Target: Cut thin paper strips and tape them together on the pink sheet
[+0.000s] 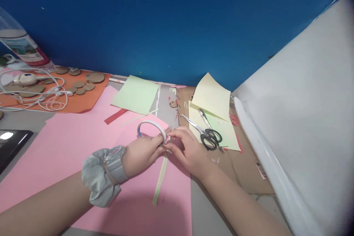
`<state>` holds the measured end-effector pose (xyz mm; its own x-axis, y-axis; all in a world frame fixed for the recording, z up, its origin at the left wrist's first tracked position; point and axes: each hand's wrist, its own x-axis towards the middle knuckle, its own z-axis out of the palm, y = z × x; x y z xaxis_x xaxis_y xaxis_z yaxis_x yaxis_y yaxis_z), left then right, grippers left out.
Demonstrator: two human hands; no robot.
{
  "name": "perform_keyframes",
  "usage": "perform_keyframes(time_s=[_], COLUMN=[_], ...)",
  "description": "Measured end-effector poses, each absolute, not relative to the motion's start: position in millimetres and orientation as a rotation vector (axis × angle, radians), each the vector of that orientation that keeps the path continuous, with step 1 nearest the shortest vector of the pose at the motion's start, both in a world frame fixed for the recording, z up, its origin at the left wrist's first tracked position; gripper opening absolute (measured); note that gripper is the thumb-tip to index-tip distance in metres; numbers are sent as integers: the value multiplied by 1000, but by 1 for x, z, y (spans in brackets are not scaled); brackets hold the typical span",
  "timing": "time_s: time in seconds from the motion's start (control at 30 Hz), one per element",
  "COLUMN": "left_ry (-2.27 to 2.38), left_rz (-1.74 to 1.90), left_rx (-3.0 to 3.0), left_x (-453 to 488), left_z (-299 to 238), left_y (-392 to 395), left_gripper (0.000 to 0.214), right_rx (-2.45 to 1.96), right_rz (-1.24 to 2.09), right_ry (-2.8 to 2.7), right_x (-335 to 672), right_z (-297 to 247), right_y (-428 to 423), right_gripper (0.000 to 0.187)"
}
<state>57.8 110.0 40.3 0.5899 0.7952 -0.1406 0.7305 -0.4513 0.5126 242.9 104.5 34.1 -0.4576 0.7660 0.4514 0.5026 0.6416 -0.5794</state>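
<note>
A white tape roll (pixel 151 122) is held upright on its edge over the pink sheet (pixel 69 147) by the left hand (pixel 143 155). The fingers are curled shut around the near side of the ring and the thumb is pressed against it. The right hand (pixel 188 151) is set just beside it, its fingertips closed together where the roll meets the top end of a pale green paper strip (pixel 160 182). Whether a free end of tape or the strip itself is pinched there cannot be told, since the spot is hidden by the fingers. The strip is laid on the pink sheet and runs from the hands down toward the viewer; no tape can be seen on it. The cutting is judged to be largely done. Cardboard discs (pixel 95 77) are spread on the orange sheet (pixel 83 103) at the far left, a red strip (pixel 115 116) is lying near a light green sheet (pixel 136 95), and small offcuts are scattered by the yellow sheets (pixel 212 97). The scissors (pixel 208 136) are put down on the yellow paper, partly open and well clear of both hands. The fixing stage is judged to be at its start, with tape yet to be drawn, cut off and pressed down, and the loose pieces not yet joined to anything.
</note>
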Motion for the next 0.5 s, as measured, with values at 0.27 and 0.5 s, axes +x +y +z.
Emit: perform_keyframes(time_s=[0.27,0.5], left_ry=[1226,1224], left_rz=[156,200], left_rx=[2384,2421], left_x=[58,57], left_z=[40,34], left_y=[108,109], left_gripper=[17,24], right_rx=[-991,-993], right_rz=[545,541], right_ry=[-2104,-2099], right_x=[240,238], right_z=[35,35], right_y=[104,104], right_gripper=[19,13])
